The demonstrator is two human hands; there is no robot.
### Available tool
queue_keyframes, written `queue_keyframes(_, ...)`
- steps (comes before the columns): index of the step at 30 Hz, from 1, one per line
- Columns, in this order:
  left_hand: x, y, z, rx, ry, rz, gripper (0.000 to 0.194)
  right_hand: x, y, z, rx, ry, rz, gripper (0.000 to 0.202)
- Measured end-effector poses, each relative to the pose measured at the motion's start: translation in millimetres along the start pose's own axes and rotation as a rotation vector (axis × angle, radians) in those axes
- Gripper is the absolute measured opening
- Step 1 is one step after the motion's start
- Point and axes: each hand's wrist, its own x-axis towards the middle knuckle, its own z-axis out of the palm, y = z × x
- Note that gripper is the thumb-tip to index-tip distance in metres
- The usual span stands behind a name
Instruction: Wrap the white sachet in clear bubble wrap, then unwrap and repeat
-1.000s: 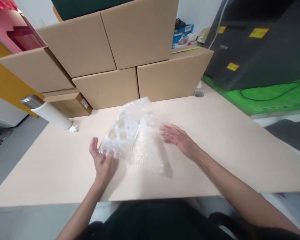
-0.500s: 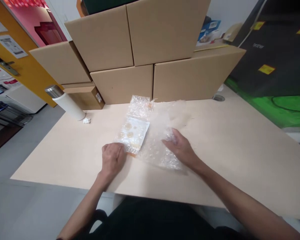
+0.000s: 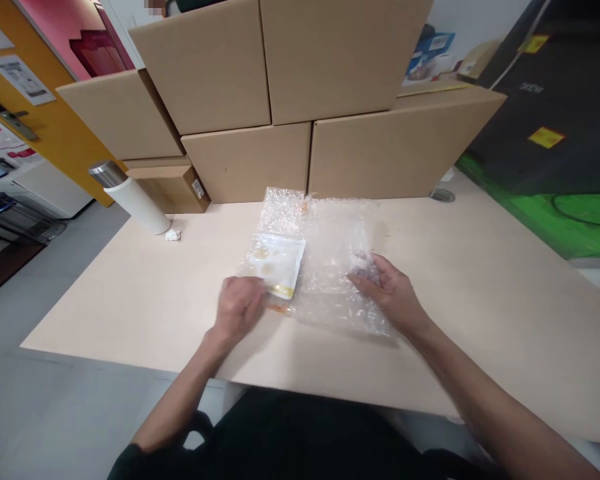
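Note:
A sheet of bubble wrap (image 3: 337, 267) lies spread on the table. On its left part rests a flat white pouch (image 3: 280, 260) with a yellow band at its near edge; clear wrap seems to cover part of the pouch's left side. My left hand (image 3: 239, 303) is closed on the wrap's left edge, close to the pouch's near left corner. Over on the right, my right hand (image 3: 395, 287) grips the bunched right edge of the bubble wrap between thumb and fingers. My left fingertips are partly hidden.
Stacked cardboard boxes (image 3: 245, 163) line the table's back. A smaller box (image 3: 167, 190) and a white bottle with a metal cap (image 3: 137, 203) stand at the back left, near a crumpled white scrap (image 3: 173, 235). The table's (image 3: 130, 300) front edge is close to my body.
My right hand has moved right, drawing the bubble wrap flatter and wider. My left hand has shifted right and slightly up in view. The pouch shows more clearly, a little farther right.

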Motion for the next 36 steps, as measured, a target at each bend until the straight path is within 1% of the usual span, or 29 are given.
queue_keyframes(3, -6.0, -21.9, -23.2, -0.205, 0.436, -0.312, 0.012, -0.9, -0.5, -19.8, -0.013, 0.059, 0.037, 0.054)
queue_keyframes(4, -10.4, -30.0, -31.6, -0.266, 0.548, -0.412, 0.016, -1.6, -0.1, -27.8, -0.023, 0.088, 0.049, 0.055)
queue_keyframes(5, -16.3, -37.8, -39.4, -0.308, 0.606, -0.502, 0.023, -2.3, 0.8, -36.1, -0.038, 0.117, 0.063, 0.056)
queue_keyframes(6, -23.6, -44.7, -46.2, -0.313, 0.593, -0.582, 0.029, -2.9, 2.6, -44.3, -0.054, 0.148, 0.081, 0.056)
queue_keyframes(7, -31.7, -50.0, -51.7, -0.268, 0.513, -0.650, 0.032, -3.4, 5.1, -52.3, -0.070, 0.179, 0.101, 0.055)
queue_keyframes(8, -40.0, -53.2, -55.7, -0.162, 0.385, -0.698, 0.033, -3.7, 8.3, -59.7, -0.083, 0.206, 0.125, 0.053)
queue_keyframes(9, -47.4, -53.7, -57.9, -0.028, 0.263, -0.713, 0.032, -3.8, 12.2, -66.3, -0.093, 0.229, 0.148, 0.052)
queue_keyframes(10, -52.9, -51.5, -58.3, 0.102, 0.173, -0.700, 0.030, -3.7, 16.4, -71.9, -0.099, 0.253, 0.165, 0.052)
queue_keyframes(11, -55.8, -46.4, -57.0, 0.207, 0.129, -0.661, 0.027, -3.4, 20.7, -76.4, -0.101, 0.272, 0.179, 0.051)
queue_keyframes(12, -55.6, -39.0, -54.1, 0.268, 0.123, -0.607, 0.025, -2.9, 24.9, -79.7, -0.102, 0.286, 0.189, 0.051)
queue_keyframes(14, -45.9, -20.1, -44.4, 0.251, 0.139, -0.498, 0.024, -1.7, 32.0, -83.1, -0.105, 0.308, 0.199, 0.051)
queue_keyframes(15, -37.2, -10.2, -37.9, 0.195, 0.083, -0.462, 0.025, -1.1, 34.7, -83.6, -0.108, 0.314, 0.202, 0.051)
queue_keyframes(17, -16.0, 6.1, -22.5, 0.056, -0.093, -0.428, 0.030, -0.4, 38.1, -83.2, -0.103, 0.310, 0.219, 0.051)
queue_keyframes(19, 4.6, 15.3, -5.3, -0.024, -0.304, -0.403, 0.037, -0.4, 39.5, -82.3, -0.093, 0.308, 0.235, 0.052)
queue_keyframes(20, 13.2, 17.1, 3.3, -0.025, -0.348, -0.412, 0.039, -0.8, 39.8, -82.1, -0.093, 0.310, 0.237, 0.051)
queue_keyframes(22, 25.3, 16.8, 18.5, -0.028, -0.379, -0.429, 0.037, -1.8, 40.0, -82.4, -0.109, 0.317, 0.231, 0.048)
queue_keyframes(24, 30.6, 13.6, 28.7, -0.075, -0.372, -0.460, 0.030, -2.5, 40.2, -83.4, -0.129, 0.316, 0.225, 0.047)
queue_keyframes(26, 30.1, 9.1, 31.7, -0.176, -0.372, -0.524, 0.026, -2.7, 40.3, -84.3, -0.134, 0.308, 0.236, 0.046)
queue_keyframes(27, 28.2, 6.3, 30.3, -0.233, -0.372, -0.566, 0.026, -2.5, 40.2, -84.5, -0.134, 0.305, 0.242, 0.046)
queue_keyframes(29, 22.5, -1.2, 22.0, -0.322, -0.349, -0.644, 0.028, -2.0, 39.5, -84.5, -0.134, 0.308, 0.247, 0.045)
queue_keyframes(31, 15.6, -12.1, 8.1, -0.344, -0.304, -0.699, 0.028, -1.7, 38.3, -83.8, -0.138, 0.316, 0.252, 0.044)
queue_keyframes(34, 5.4, -33.1, -16.2, -0.245, -0.254, -0.770, 0.027, -2.2, 36.8, -82.1, -0.149, 0.316, 0.270, 0.047)
queue_keyframes(36, -0.3, -46.3, -29.5, -0.125, -0.268, -0.814, 0.027, -2.5, 37.3, -81.5, -0.153, 0.322, 0.287, 0.051)
